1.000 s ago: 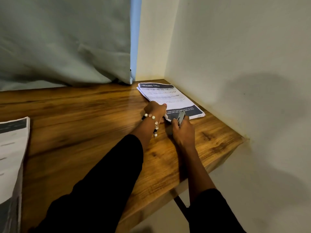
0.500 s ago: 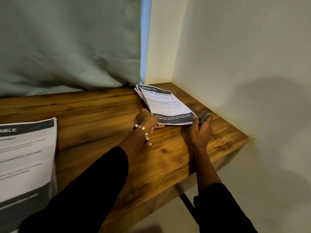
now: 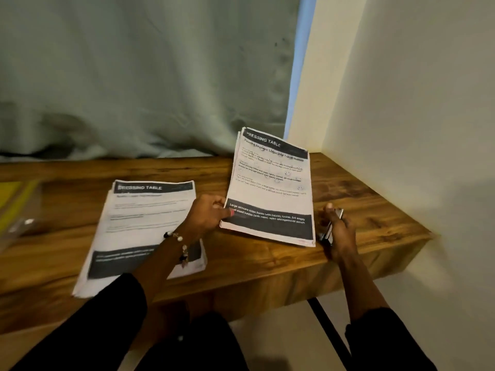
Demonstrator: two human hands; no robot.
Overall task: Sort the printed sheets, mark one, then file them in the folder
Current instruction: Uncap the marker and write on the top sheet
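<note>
My left hand [image 3: 207, 214] pinches the lower left corner of a bundle of printed sheets [image 3: 270, 188] headed "DRESSING TABLE", lifted and tilted above the wooden desk [image 3: 361, 210]. My right hand [image 3: 337, 231] rests on the desk just right of that bundle and grips a small metal stapler [image 3: 330, 231]. A second pile of printed sheets [image 3: 142, 231] with the same header lies flat on the desk to the left, partly under my left forearm. At the far left edge lies a yellow-tinted clear folder [image 3: 16, 207], blurred.
A grey-green curtain [image 3: 147, 76] hangs behind the desk. A cream wall [image 3: 415, 103] closes the right side and the desk ends at its corner. A dark desk leg [image 3: 329, 333] runs down below the front edge.
My left hand has lifted the right bundle off the desk and tilted it up. The view swung left, bringing the second pile and folder in. My right hand still holds the stapler.
</note>
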